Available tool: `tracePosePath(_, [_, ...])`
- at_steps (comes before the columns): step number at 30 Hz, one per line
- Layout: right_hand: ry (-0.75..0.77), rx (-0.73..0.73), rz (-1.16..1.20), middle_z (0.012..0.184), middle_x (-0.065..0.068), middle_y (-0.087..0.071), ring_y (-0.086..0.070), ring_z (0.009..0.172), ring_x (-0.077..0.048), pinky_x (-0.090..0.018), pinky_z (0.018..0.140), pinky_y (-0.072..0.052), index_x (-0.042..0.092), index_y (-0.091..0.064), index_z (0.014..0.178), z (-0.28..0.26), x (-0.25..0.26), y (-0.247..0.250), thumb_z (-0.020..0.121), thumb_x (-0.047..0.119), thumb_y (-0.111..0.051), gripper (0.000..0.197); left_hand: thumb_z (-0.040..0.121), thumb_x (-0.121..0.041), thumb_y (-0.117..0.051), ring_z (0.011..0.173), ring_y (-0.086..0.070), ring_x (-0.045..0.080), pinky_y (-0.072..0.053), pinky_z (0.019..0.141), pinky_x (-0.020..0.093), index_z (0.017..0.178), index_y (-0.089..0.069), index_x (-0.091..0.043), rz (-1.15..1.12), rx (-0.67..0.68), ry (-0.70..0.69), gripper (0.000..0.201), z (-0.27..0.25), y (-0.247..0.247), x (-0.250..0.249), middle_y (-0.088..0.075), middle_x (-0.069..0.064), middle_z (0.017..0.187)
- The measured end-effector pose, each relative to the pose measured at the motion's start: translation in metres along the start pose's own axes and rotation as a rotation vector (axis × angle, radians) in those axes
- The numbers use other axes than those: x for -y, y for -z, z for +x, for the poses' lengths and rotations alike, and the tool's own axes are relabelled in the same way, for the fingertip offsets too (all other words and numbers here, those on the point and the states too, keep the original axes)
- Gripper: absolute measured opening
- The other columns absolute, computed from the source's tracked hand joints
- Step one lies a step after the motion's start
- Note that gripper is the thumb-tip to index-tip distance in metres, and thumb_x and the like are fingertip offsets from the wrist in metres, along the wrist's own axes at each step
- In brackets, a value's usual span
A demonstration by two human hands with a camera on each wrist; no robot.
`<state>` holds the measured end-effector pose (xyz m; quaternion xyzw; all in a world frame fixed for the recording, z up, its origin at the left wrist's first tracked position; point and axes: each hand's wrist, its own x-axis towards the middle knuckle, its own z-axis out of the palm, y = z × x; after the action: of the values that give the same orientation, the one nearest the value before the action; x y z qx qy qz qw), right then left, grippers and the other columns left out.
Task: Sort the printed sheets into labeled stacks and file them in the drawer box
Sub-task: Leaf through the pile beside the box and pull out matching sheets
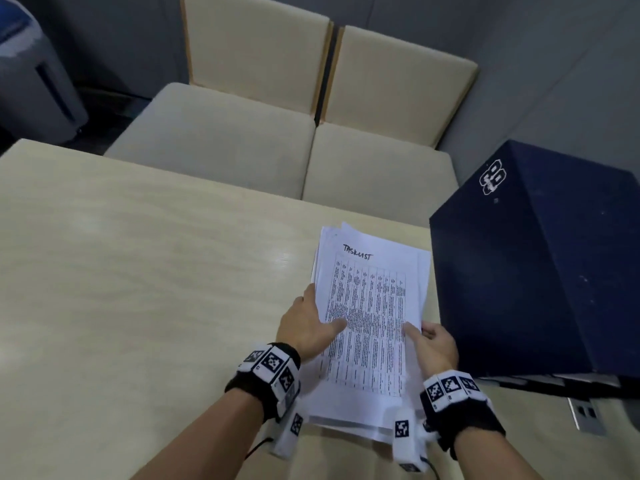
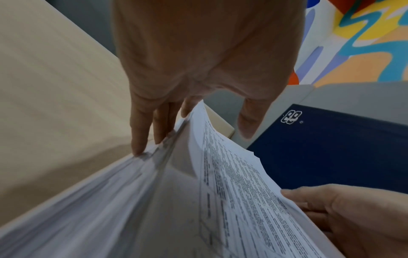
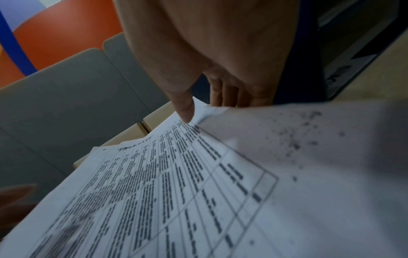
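Observation:
A stack of printed sheets (image 1: 370, 306) sits at the right of the pale wooden table (image 1: 138, 271); its top page shows a table and the handwritten word TASKLIST. My left hand (image 1: 308, 327) holds the stack's left edge, thumb on top and fingers (image 2: 141, 136) against the side. My right hand (image 1: 433, 344) grips the right edge, its thumb (image 3: 183, 108) pressing the top page and fingers curled beneath. In the left wrist view the sheets (image 2: 220, 192) are lifted and fanned. The dark blue drawer box (image 1: 540, 271) stands right beside the stack.
Two beige chairs (image 1: 277, 133) stand behind the table's far edge. A grey bin (image 1: 34, 81) is at far left. A metal socket plate (image 1: 585, 414) lies in the table under the box's near corner. Bare tabletop spreads to the left.

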<state>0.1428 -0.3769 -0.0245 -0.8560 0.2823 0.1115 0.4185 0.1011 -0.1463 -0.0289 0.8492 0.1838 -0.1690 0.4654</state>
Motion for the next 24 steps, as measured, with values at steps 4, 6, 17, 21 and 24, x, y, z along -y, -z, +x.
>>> tracePosePath(4, [-0.034, -0.066, -0.004, 0.09, 0.001, -0.07, -0.065, 0.086, -0.022, -0.032, 0.082, -0.051, 0.016, -0.067, 0.093, 0.002, 0.001, 0.003, 0.076, 0.036, -0.081, 0.029, 0.076, -0.063, -0.064, 0.12, -0.051, 0.03, -0.047, 0.098, 0.045, 0.151, -0.023, -0.019, 0.07, -0.013, -0.036, 0.097, 0.01, -0.009, 0.0, -0.05, 0.01, 0.133])
tracePosePath(6, [-0.021, -0.087, -0.029, 0.089, 0.0, -0.069, -0.065, 0.083, -0.023, -0.032, 0.079, -0.051, 0.015, -0.065, 0.089, 0.001, 0.005, 0.005, 0.074, 0.032, -0.083, 0.028, 0.082, -0.06, -0.063, 0.12, -0.047, 0.03, -0.045, 0.098, 0.043, 0.153, -0.019, -0.02, 0.087, -0.014, -0.051, 0.093, 0.012, -0.011, 0.003, -0.047, 0.012, 0.131])
tracePosePath(17, [0.041, -0.171, -0.145, 0.067, -0.003, -0.059, -0.053, 0.062, -0.021, -0.027, 0.055, -0.036, 0.007, -0.056, 0.066, 0.007, 0.009, 0.013, 0.086, 0.028, -0.073, 0.033, 0.097, -0.029, -0.056, 0.114, -0.058, 0.026, -0.046, 0.096, 0.034, 0.142, -0.05, -0.017, -0.064, -0.263, 0.014, 0.047, 0.006, -0.016, -0.004, -0.057, 0.012, 0.126])
tracePosePath(21, [0.063, -0.122, -0.121, 0.081, -0.013, -0.069, -0.061, 0.072, -0.029, -0.034, 0.067, -0.051, 0.004, -0.065, 0.075, 0.021, -0.004, 0.023, 0.094, 0.029, -0.061, 0.032, 0.097, -0.032, -0.055, 0.113, -0.058, 0.025, -0.047, 0.097, 0.034, 0.143, -0.051, -0.018, -0.093, -0.266, 0.045, 0.048, 0.005, -0.033, -0.014, -0.059, 0.01, 0.123])
tracePosePath(24, [0.14, -0.135, -0.109, 0.1, -0.018, -0.07, -0.062, 0.091, -0.037, -0.04, 0.081, -0.052, 0.001, -0.071, 0.096, 0.027, -0.011, 0.023, 0.1, 0.019, -0.048, 0.029, 0.09, -0.042, -0.065, 0.106, -0.062, 0.018, -0.051, 0.091, 0.034, 0.128, -0.06, -0.016, -0.193, -0.28, 0.064, 0.046, 0.003, -0.042, -0.021, -0.063, 0.0, 0.118])
